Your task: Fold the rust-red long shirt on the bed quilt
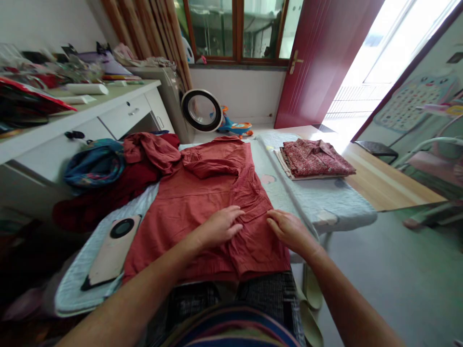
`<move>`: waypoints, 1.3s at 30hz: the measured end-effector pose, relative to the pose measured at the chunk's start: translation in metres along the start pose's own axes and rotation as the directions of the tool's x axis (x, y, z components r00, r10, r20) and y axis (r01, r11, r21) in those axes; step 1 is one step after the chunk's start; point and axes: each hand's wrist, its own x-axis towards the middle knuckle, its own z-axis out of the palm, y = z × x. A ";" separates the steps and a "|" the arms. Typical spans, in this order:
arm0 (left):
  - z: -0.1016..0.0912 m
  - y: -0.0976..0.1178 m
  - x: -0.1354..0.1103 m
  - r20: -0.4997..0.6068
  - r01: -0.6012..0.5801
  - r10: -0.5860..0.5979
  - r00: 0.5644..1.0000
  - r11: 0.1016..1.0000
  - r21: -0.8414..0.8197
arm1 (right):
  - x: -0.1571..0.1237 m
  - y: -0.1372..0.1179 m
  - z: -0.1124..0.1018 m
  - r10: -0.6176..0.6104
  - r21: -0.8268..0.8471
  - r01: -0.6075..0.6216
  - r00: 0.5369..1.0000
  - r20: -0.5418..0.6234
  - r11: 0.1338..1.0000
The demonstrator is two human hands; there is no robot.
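Note:
A rust-red long-sleeved shirt (pixel 202 193) lies spread over a padded board, its collar at the far end and its hem toward me. One front panel is wrinkled and folded in along the right side. My left hand (pixel 224 225) rests on the middle of the shirt, fingers stretched and thumb apart. At the shirt's right edge, my right hand (pixel 287 230) has its fingers and thumb closed on the cloth. Beyond it sits a folded, patterned red garment (pixel 314 158) on top of lighter cloth.
A phone-like device (pixel 112 250) with a round black part lies on the padded board (pixel 77 274) at left. Piled clothes (pixel 119 193) sit beside a white desk (pixel 126 108). Behind stand a washer with its round door (pixel 201 110) open, a blue toy (pixel 235 126) and a red door (pixel 321 53).

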 end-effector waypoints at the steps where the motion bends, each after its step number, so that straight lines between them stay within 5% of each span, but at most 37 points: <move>1: -0.005 -0.004 0.011 -0.075 0.024 -0.026 0.997 0.999 -0.030 | 0.014 -0.001 -0.001 -0.009 0.007 0.010 0.999 -0.033 1.000; 5: -0.021 -0.029 0.064 -0.287 0.153 -0.240 0.927 0.943 -0.296 | 0.084 -0.004 0.006 -0.101 0.004 0.102 0.990 -0.102 0.995; 8: -0.031 -0.051 0.098 -0.153 0.235 -0.514 0.844 0.611 -0.756 | 0.139 -0.004 0.014 -0.113 -0.028 0.111 0.989 -0.093 0.993; 10: -0.037 -0.065 0.114 -0.072 0.218 -0.614 0.786 0.383 -0.898 | 0.166 -0.002 0.021 -0.043 -0.050 0.038 0.995 -0.094 0.998; 12: -0.041 -0.076 0.127 -0.081 0.173 -0.649 0.756 0.318 -0.932 | 0.183 0.001 0.032 0.060 -0.069 -0.068 0.991 -0.118 0.995; 15: -0.045 -0.090 0.145 -0.143 0.102 -0.680 0.719 0.307 -0.946 | 0.187 0.006 0.052 0.120 -0.103 -0.139 0.977 -0.178 0.985; 20: -0.054 -0.104 0.166 -0.215 0.091 -0.718 0.662 0.362 -0.928 | 0.180 0.010 0.068 0.067 -0.126 -0.093 0.978 -0.197 0.988; 24: -0.062 -0.114 0.164 -0.519 0.084 -0.646 0.560 0.668 -0.740 | 0.181 0.013 0.065 0.048 -0.070 -0.073 0.950 -0.310 0.995; 26: -0.064 -0.120 0.158 -0.654 0.176 -0.544 0.526 0.822 -0.542 | 0.182 0.014 0.064 0.067 -0.048 -0.090 0.933 -0.353 0.995; 28: -0.064 -0.127 0.149 -0.611 0.369 -0.521 0.596 0.854 -0.367 | 0.183 0.016 0.065 0.089 -0.060 -0.113 0.948 -0.304 0.992; 30: -0.066 -0.130 0.141 -0.450 0.561 -0.566 0.691 0.812 -0.161 | 0.184 0.016 0.067 0.105 -0.095 -0.126 0.973 -0.207 0.987; 32: -0.072 -0.128 0.136 -0.316 0.657 -0.612 0.724 0.752 0.050 | 0.185 0.016 0.069 0.113 -0.124 -0.132 0.983 -0.146 0.984; 36: -0.088 -0.109 0.138 -0.333 0.686 -0.601 0.726 0.663 0.300 | 0.186 0.016 0.071 0.121 -0.122 -0.139 0.983 -0.141 0.983; 39: -0.093 -0.095 0.151 -0.386 0.595 -0.467 0.796 0.718 0.360 | 0.186 0.018 0.072 0.111 -0.055 -0.124 0.975 -0.195 0.991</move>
